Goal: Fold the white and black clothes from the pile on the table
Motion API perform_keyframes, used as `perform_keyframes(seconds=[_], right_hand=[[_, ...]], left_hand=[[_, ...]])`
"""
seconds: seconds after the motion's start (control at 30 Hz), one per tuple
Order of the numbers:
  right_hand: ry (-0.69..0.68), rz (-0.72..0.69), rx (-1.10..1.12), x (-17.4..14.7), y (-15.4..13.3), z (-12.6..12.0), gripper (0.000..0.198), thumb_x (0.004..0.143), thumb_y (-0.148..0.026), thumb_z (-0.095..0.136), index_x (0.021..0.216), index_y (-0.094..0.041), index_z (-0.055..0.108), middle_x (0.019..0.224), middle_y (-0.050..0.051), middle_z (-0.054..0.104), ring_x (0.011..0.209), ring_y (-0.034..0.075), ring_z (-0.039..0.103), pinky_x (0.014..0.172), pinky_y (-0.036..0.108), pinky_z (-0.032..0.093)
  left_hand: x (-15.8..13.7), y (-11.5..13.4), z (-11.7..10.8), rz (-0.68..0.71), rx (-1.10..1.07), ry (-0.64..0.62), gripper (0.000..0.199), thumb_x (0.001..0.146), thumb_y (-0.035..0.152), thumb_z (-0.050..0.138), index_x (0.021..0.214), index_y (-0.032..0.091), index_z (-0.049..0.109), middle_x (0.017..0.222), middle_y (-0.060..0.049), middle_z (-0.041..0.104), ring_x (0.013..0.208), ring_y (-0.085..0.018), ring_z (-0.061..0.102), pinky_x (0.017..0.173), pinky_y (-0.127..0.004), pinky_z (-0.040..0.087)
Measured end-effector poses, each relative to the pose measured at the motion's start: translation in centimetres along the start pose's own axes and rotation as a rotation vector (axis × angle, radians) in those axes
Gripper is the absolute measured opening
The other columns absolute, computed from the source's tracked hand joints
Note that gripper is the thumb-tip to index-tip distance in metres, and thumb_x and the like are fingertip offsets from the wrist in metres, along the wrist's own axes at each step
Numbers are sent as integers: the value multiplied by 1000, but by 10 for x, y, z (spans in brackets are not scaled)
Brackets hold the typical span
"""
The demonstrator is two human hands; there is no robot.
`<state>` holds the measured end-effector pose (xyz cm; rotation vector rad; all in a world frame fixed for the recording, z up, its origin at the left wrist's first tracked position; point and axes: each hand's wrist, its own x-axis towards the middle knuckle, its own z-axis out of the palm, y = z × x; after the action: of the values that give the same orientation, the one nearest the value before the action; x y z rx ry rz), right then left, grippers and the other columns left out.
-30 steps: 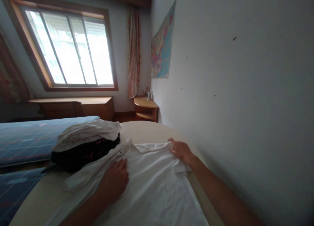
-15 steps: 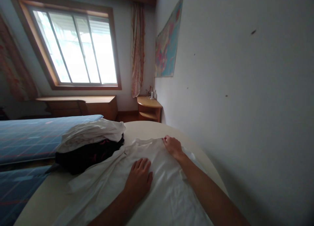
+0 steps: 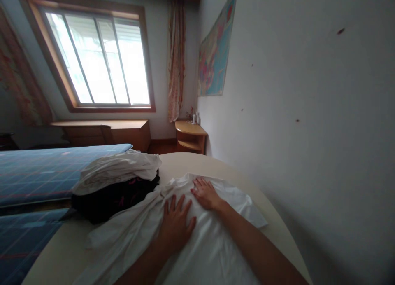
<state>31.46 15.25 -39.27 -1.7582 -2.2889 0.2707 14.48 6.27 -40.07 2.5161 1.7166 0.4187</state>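
A white T-shirt (image 3: 212,235) lies spread over the round cream table (image 3: 197,161), one sleeve reaching out to the right and creases running down its left part. My left hand (image 3: 177,223) rests on the middle of the shirt, fingers spread. Farther up, my right hand (image 3: 205,193) lies flat on the cloth near the collar, its fingers stretched out. Neither hand grips anything. The lower end of the shirt runs out of view beneath my forearms.
Left of the shirt, crumpled white cloth (image 3: 120,169) sits on a black garment (image 3: 114,198). Blue plaid mattresses (image 3: 40,169) border the table's left side. A white wall (image 3: 308,161) stands at the right; a wooden corner stand (image 3: 191,129) is beyond the table.
My right hand has let go of the shirt's upper edge and moved left onto the cloth, opening flat. The right sleeve now lies spread out. My left hand's fingers have spread wider.
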Motion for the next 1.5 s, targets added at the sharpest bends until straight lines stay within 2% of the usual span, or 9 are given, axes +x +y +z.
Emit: perform_keyframes(seconds=[0.17,0.33,0.47,0.6,0.7,0.87,1.13,1.3,1.5], right_hand=[[-24,-39,-36,-15,30,-22,47,99,-34,40,142,-19,51,154,6,44,141,19,38,117,31,25],[81,276,-160,-54,57,-48,45,89,-19,48,133,-13,56,136,18,58,126,27,54,106,39,38],[58,575,-218,-80,88,-70,48,91,-41,53,123,-6,62,120,28,64,114,38,62,92,47,47],[-58,686,-196,-93,116,-84,60,87,-62,54,109,-8,72,113,28,69,109,39,66,88,47,49],[-111,660,-158,-98,126,-85,57,84,-62,60,102,-10,75,113,26,71,107,37,68,85,42,50],[-73,524,-77,-100,131,-86,30,88,-41,64,83,-13,75,98,19,76,96,27,71,75,28,48],[102,425,60,-93,150,-106,35,89,-42,66,110,-14,67,89,7,75,74,15,68,63,21,45],[231,447,-82,-97,157,-119,23,82,-23,70,105,-19,67,106,8,70,96,20,64,81,26,45],[239,349,-199,-83,98,-84,27,96,-31,48,110,-20,68,120,12,66,117,26,55,100,38,37]], left_hand=[[7,-7,0,-34,46,-12,52,95,40,47,145,26,49,158,-6,38,146,-38,26,118,-61,18],[7,-10,6,-38,47,18,53,95,40,50,144,20,51,156,-11,39,146,-39,28,118,-58,21],[6,-13,8,72,-9,25,52,97,33,47,145,14,48,155,-14,41,147,-32,29,120,-48,26],[7,-18,12,106,-41,10,50,98,31,45,146,18,46,155,-12,41,146,-27,33,119,-46,27],[8,-23,17,105,-20,13,49,99,34,45,146,18,46,156,-12,40,146,-27,33,119,-46,27],[10,-35,23,106,10,10,52,100,39,42,146,16,46,157,-14,37,146,-29,31,118,-47,29],[7,-40,23,96,12,64,50,99,38,43,143,15,49,155,-15,41,145,-28,35,118,-47,30],[4,-33,15,105,-3,35,49,98,34,45,144,17,49,154,-13,42,145,-27,34,118,-46,30],[-2,-16,8,208,-42,42,52,95,33,49,145,22,47,155,-10,41,146,-26,33,120,-46,27]])
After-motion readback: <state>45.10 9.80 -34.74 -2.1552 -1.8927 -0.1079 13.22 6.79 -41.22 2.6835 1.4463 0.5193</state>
